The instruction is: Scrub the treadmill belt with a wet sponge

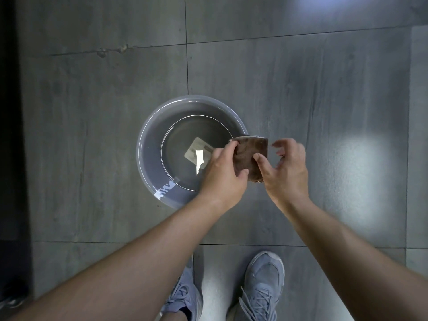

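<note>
The sponge, brown and squarish, is held in the air at the right rim of the basin, which stands on the tiled floor and looks to hold clear water, with a label showing through its bottom. That placing suggests a wetting step: the sponge is kept next to the water so it can be dipped, or so drips fall back in rather than on the tiles. The left hand is closed on the sponge's left edge, fingers curled over the top corner and thumb pressed on the near face. The right hand has its thumb on the sponge's face, but its fingers are spread and curved clear of the far edge, so it steadies more than it grips. Both forearms reach forward and down from a standing person, whose shoes are just behind the basin. No treadmill belt can be made out; scrubbing has not begun.
</note>
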Demonstrator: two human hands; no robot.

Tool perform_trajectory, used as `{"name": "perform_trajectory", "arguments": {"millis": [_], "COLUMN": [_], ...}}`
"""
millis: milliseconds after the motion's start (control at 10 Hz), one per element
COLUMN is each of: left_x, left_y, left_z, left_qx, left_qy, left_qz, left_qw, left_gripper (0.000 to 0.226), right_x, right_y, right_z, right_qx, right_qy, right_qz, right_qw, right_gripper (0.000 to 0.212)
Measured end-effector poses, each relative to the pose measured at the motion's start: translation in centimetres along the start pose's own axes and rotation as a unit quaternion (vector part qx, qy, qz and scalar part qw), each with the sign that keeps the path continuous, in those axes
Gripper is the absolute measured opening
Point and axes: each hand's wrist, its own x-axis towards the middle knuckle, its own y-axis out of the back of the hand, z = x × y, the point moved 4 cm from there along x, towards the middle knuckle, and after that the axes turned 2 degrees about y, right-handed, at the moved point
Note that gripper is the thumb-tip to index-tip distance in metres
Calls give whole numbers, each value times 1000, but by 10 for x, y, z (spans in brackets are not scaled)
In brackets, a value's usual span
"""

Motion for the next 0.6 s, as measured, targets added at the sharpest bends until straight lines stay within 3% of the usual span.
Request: {"name": "perform_trajectory", "arguments": {"millis": [100,400,600], "left_x": [3,8,-3], "left_y": [-4,-6,18], "left_z": [-6,-11,-8], "left_qx": [-6,-29,-21], "left_qy": [-4,-20,-11], "left_qz": [-21,-60,36], "left_qw": [1000,998,999], "left_gripper": [77,82,70], "right_x": [-2,-1,-9], "right_y": [-4,-16,4], "right_z": [-3,4,-6], "right_qx": [-22,60,44], "right_qy": [63,0,9], "right_qz": [-23,-72,-26], "right_qw": [998,996,999], "right_gripper": [19,8,13]}}
